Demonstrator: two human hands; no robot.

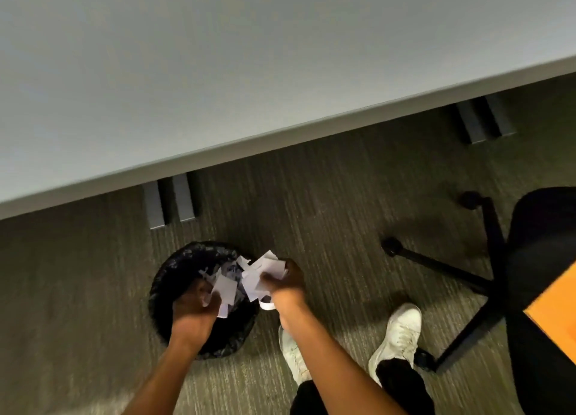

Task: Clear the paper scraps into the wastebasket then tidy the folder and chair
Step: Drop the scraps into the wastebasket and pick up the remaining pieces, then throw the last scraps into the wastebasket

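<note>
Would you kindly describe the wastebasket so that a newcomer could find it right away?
Start at the long pale grey desk and look down to the striped carpet just in front of its left pair of dark legs. There stands the round wastebasket lined with a black plastic bag, under both hands holding white paper scraps. Unlike the black swivel chair to the right, it is low, round and open-topped.

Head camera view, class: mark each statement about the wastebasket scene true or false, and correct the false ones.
1. Both hands, left hand and right hand, hold white paper scraps. True.
2. The round wastebasket with a black liner stands on the grey desk top. False: it stands on the carpet beside the desk.
3. The black swivel chair is to the person's right. True.
4. The person wears black shoes. False: white sneakers.
5. Scraps lie on the desk top. False: none visible there.
</note>
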